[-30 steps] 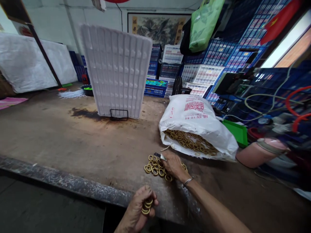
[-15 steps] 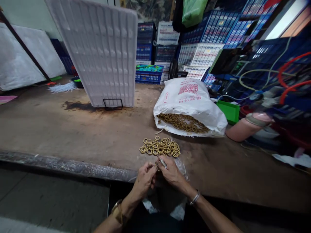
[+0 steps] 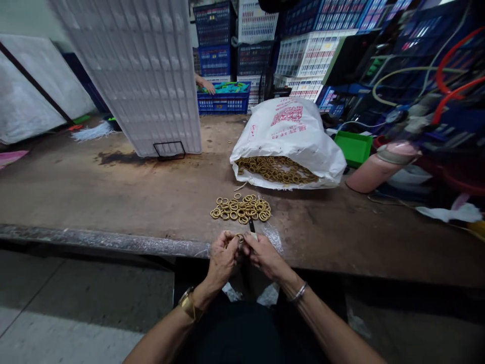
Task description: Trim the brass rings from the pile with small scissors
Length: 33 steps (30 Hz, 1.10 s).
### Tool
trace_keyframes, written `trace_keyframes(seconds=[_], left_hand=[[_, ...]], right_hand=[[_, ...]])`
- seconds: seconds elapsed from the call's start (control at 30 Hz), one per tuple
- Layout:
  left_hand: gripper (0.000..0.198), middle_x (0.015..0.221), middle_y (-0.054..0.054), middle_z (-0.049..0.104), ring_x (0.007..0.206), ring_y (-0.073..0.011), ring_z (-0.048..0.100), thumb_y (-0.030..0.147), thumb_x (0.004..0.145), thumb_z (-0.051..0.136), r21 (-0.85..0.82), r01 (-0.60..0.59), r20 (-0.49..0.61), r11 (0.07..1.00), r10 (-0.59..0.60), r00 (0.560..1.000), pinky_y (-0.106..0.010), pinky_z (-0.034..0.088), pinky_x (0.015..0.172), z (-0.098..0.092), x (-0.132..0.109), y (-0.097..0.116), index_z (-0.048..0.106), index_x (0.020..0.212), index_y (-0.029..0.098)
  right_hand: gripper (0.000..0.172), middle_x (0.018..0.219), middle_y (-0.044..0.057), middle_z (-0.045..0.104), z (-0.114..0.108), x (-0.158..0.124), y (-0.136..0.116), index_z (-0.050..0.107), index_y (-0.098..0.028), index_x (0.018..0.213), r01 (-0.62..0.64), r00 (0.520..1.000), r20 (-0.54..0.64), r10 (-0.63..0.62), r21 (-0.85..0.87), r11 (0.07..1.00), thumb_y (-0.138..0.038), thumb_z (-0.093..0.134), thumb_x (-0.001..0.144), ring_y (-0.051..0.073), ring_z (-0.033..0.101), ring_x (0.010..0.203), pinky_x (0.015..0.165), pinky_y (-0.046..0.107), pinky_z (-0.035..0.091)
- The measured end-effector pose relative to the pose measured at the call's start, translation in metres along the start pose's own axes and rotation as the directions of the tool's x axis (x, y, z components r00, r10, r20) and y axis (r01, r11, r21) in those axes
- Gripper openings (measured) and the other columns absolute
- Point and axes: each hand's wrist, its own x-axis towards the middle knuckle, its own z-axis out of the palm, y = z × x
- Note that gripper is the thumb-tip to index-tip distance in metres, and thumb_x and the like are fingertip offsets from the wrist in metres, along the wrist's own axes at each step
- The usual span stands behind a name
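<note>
Between my two hands, at the table's front edge, is a gold-coloured ring (image 3: 239,236). My left hand (image 3: 223,254) pinches it between thumb and fingers. My right hand (image 3: 264,253) is closed on a small tool (image 3: 252,227) with a dark tip that points away from me; its fingers come close to the ring and partly hide the tool. Just beyond my hands lies a loose pile of similar rings (image 3: 242,207). Behind the pile, a white sack (image 3: 291,136) lies on its side, its open mouth showing many more rings.
A tall ribbed white panel (image 3: 151,76) stands on the table (image 3: 94,192) in a wire stand. At the right are a green tray (image 3: 352,147) and a pink bottle (image 3: 379,169). Another person's hand (image 3: 205,85) reaches over a blue crate (image 3: 223,104) at the back.
The view has tilted down. The tool in my right hand now points away, its dark tip showing, and the ring is in plainer sight. Another person's hand has appeared at the blue crate.
</note>
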Motion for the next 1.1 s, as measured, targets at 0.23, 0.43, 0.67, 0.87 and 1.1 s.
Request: trace_keyframes(seconds=[0.23, 0.43, 0.67, 0.87, 1.1], left_hand=[[0.025, 0.053, 0.005, 0.052, 0.038, -0.0035, 0.037, 0.04, 0.069, 0.058, 0.023, -0.011, 0.095, 1.0, 0.009, 0.995, -0.015, 0.027, 0.037, 0.008, -0.004, 0.003, 0.049, 0.069, 0.016], [0.028, 0.046, 0.008, 0.041, 0.036, -0.0036, 0.032, 0.043, 0.068, 0.057, 0.059, 0.033, 0.168, 0.998, -0.042, 0.985, -0.016, 0.024, 0.037, 0.005, -0.009, 0.009, 0.05, 0.069, 0.016], [0.033, 0.052, 0.006, 0.043, 0.037, -0.0031, 0.033, 0.049, 0.072, 0.051, 0.038, 0.129, 0.209, 0.991, -0.134, 0.969, -0.015, 0.025, 0.036, -0.004, -0.006, 0.001, 0.044, 0.069, 0.017], [0.031, 0.054, 0.006, 0.042, 0.039, -0.0027, 0.034, 0.047, 0.074, 0.051, -0.075, 0.13, 0.232, 0.989, -0.11, 0.966, -0.014, 0.024, 0.036, -0.009, -0.005, -0.004, 0.042, 0.069, 0.018], [0.035, 0.051, 0.007, 0.043, 0.037, -0.003, 0.033, 0.051, 0.068, 0.055, -0.033, 0.117, 0.157, 0.993, -0.111, 0.981, -0.015, 0.024, 0.036, -0.005, -0.008, 0.011, 0.043, 0.069, 0.018]], right_hand=[[0.028, 0.051, -0.01, 0.044, -0.009, -0.003, 0.005, 0.04, -0.02, 0.071, 0.03, 0.999, -0.035, -0.026, 0.109, 0.994, -0.046, 0.05, 0.072, 0.001, 0.022, 0.03, 0.029, 0.014, 0.015], [0.022, 0.049, -0.008, 0.041, -0.014, 0.001, 0.002, 0.044, -0.018, 0.064, 0.183, 0.97, -0.118, -0.211, -0.208, 0.961, -0.037, 0.047, 0.074, 0.004, 0.03, 0.038, 0.037, 0.017, 0.024], [0.021, 0.052, -0.006, 0.043, -0.009, 0.002, -0.006, 0.046, -0.018, 0.064, 0.256, 0.95, -0.08, -0.303, -0.36, 0.897, -0.035, 0.044, 0.075, 0.007, 0.038, 0.047, 0.045, 0.018, 0.032], [0.019, 0.052, -0.005, 0.046, -0.009, 0.004, -0.006, 0.047, -0.018, 0.067, 0.264, 0.943, -0.079, -0.324, -0.421, 0.868, -0.032, 0.039, 0.077, 0.009, 0.042, 0.048, 0.048, 0.02, 0.034], [0.014, 0.059, -0.002, 0.05, -0.011, -0.004, 0.001, 0.046, -0.02, 0.07, 0.329, 0.9, 0.087, -0.426, -0.778, 0.535, -0.011, 0.036, 0.068, 0.011, 0.045, 0.055, 0.053, 0.021, 0.03]])
